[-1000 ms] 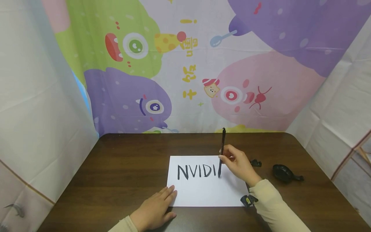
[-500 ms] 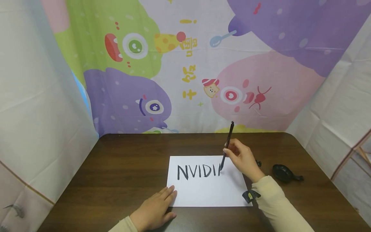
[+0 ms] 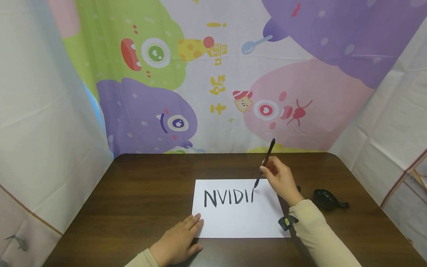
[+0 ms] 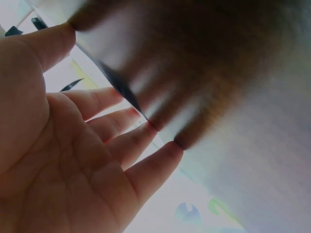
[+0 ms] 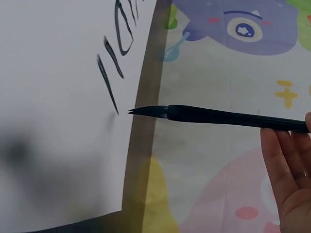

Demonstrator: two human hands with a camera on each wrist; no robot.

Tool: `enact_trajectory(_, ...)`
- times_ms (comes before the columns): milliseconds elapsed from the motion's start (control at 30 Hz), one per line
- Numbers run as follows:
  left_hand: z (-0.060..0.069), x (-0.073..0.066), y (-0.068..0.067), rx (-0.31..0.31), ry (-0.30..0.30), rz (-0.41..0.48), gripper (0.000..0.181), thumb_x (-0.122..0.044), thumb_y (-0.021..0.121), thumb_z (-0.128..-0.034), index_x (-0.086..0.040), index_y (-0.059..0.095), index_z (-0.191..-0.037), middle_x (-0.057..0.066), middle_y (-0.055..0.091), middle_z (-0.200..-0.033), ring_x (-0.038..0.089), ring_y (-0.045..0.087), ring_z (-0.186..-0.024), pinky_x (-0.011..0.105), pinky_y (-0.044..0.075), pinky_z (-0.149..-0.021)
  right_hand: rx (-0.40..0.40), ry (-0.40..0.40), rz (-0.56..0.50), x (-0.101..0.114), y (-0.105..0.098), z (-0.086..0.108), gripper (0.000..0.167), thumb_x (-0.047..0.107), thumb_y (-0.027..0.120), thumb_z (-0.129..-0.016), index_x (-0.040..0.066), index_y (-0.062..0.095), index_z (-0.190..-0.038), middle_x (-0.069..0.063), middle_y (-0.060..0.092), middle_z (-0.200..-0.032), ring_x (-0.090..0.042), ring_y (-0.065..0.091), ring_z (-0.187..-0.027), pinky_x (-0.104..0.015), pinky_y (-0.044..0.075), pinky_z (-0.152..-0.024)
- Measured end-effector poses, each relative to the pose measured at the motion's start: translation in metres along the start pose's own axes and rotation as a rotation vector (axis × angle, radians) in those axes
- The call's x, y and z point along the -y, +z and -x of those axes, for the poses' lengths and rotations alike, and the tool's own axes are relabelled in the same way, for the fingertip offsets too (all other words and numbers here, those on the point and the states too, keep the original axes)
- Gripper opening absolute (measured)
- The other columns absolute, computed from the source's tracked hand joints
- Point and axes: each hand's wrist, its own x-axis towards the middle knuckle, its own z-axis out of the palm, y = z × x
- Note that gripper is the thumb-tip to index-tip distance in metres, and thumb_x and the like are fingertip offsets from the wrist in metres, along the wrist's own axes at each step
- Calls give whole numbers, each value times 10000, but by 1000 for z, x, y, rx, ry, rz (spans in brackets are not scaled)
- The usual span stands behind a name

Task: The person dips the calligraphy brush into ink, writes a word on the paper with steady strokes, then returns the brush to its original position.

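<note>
A sheet of white paper (image 3: 233,218) lies on the table, with "NVIDI" and a slanted stroke in black ink (image 3: 228,197) across its upper half. My right hand (image 3: 280,180) pinches a dark writing brush (image 3: 265,161) by its handle. The brush leans to the right, its pointed tip beside the top of the last stroke. In the right wrist view the brush tip (image 5: 146,111) appears just off the paper. My left hand (image 3: 180,237) rests flat at the sheet's lower left corner, fingers extended. The left wrist view shows its palm (image 4: 73,170) and fingertips pressing down.
A black dish with a short handle (image 3: 325,199) stands on the brown table (image 3: 143,196) to the right. A small black object (image 3: 298,189) is mostly hidden behind the right hand. A dark band (image 3: 287,222) sits at the right wrist. Printed cloth (image 3: 217,141) hangs behind the table.
The right hand has lifted the brush from the lower end of the last stroke and moved it up and right to its top, tilting the handle rightward. The left hand has stayed still.
</note>
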Motion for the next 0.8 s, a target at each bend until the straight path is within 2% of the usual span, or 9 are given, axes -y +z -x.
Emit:
enact_trajectory(100,0,0,-1,3,0,0,682,-451,633,-902,-60,473,-1437,128,442,-1523,347,465,-1370,502,441,-1081,5,18,-6,12,-1,0,142,-84,653,-873,-95,583,-996,-214,673,-828,-358,665,-711,-183,576,-650)
enact_trajectory(200,0,0,-1,9,0,1,688,-457,631,-903,-60,469,-1440,131,440,-1524,351,464,-1369,508,443,-1076,10,36,-18,14,-1,1,146,-80,650,-878,-105,583,-1005,-223,672,-838,-369,671,-727,-168,571,-657)
enact_trajectory(500,0,0,-2,11,-1,12,686,-451,631,-905,-56,467,-1442,139,434,-1527,355,458,-1373,513,436,-1082,20,46,-49,10,1,3,133,-81,644,-881,-78,585,-1001,-238,670,-850,-397,673,-731,-220,592,-657)
enact_trajectory(800,1,0,0,-26,9,-1,677,-444,643,-897,-50,485,-1425,144,462,-1506,350,479,-1358,514,459,-1057,23,36,-15,9,1,6,151,-86,649,-875,-122,588,-1008,-221,670,-839,-390,667,-724,-175,572,-660)
